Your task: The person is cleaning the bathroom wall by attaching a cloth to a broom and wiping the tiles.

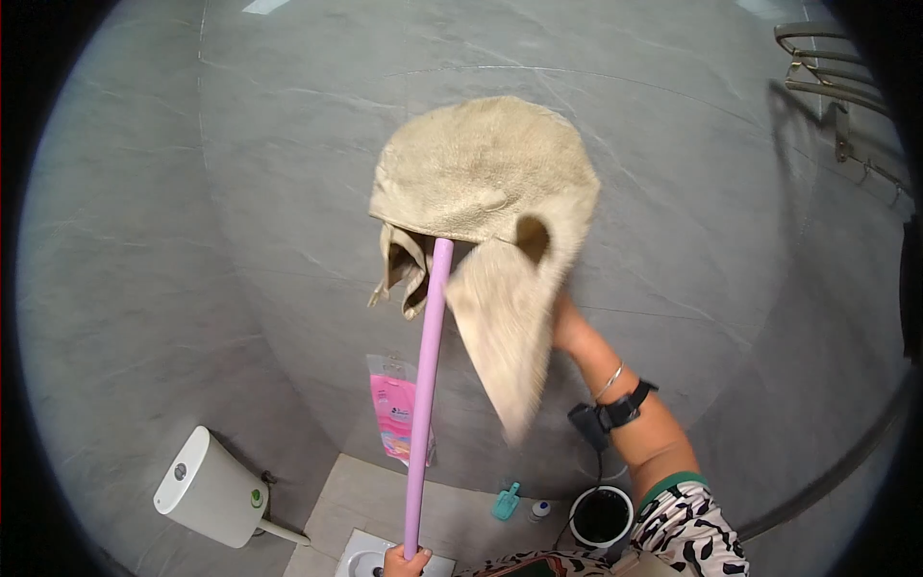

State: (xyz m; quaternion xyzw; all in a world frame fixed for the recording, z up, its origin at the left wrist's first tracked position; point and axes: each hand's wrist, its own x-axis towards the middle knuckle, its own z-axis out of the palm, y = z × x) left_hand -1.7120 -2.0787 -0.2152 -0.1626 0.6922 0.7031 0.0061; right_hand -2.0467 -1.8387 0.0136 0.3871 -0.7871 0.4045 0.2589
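My left hand (406,561) is wrapped around the lower part of a pink-purple pole (427,389) at the bottom of the view. The pole rises to the lower edge of a beige, textured piece of fabric (490,162), which hides anything above the pole's top. This fabric has an oval opening at its right and a loose flap (505,339) that hangs down, blurred. Folded parts droop to the left of the pole. My right hand (567,323) is raised behind the flap's right edge; its fingers are hidden by the fabric.
Grey marbled wall tiles stand ahead, with a pink printed packet (393,411) hanging there. A white toilet cistern (213,490) is at lower left, above a squat toilet (360,557). A teal scoop (506,503), white bottle (539,511) and bucket (629,516) line the floor. A metal rack (829,86) juts out upper right.
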